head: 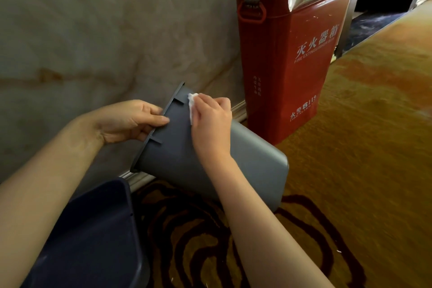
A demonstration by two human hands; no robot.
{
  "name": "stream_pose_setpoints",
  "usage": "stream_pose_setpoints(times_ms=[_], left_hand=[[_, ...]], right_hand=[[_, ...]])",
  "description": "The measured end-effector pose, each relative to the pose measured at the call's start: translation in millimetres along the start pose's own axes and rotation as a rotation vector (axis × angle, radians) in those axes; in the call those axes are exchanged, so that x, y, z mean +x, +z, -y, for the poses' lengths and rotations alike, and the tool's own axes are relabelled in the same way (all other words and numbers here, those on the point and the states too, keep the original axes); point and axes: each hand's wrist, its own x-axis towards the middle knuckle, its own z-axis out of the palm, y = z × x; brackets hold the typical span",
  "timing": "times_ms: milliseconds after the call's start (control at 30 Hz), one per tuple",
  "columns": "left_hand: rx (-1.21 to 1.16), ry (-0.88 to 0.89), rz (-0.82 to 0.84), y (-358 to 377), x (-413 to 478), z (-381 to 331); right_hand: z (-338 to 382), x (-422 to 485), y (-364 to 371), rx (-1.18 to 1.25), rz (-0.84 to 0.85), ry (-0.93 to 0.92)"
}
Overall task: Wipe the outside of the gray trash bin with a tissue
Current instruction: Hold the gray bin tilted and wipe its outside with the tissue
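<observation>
The gray trash bin lies tilted on its side, mouth toward the wall at the left, base toward the lower right just above the carpet. My left hand grips the bin's rim, thumb on the outside wall. My right hand presses a crumpled white tissue against the bin's outer wall near the rim. Most of the tissue is hidden under my fingers.
A red fire extinguisher box stands against the marble wall just behind the bin. A dark blue bin sits at the lower left beside my left forearm. Patterned gold and brown carpet covers the floor.
</observation>
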Motion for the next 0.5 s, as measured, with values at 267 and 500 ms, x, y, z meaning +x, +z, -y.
stream_pose_setpoints(times_ms=[267,500], left_hand=[[-0.160,0.001,0.123,-5,4,4],[-0.289,-0.098,-0.116,7,11,-8]], right_hand=[[-46,-29,-35,-0.137,-0.008,0.325],[-84,-40,-60,-0.230,0.053,0.523]])
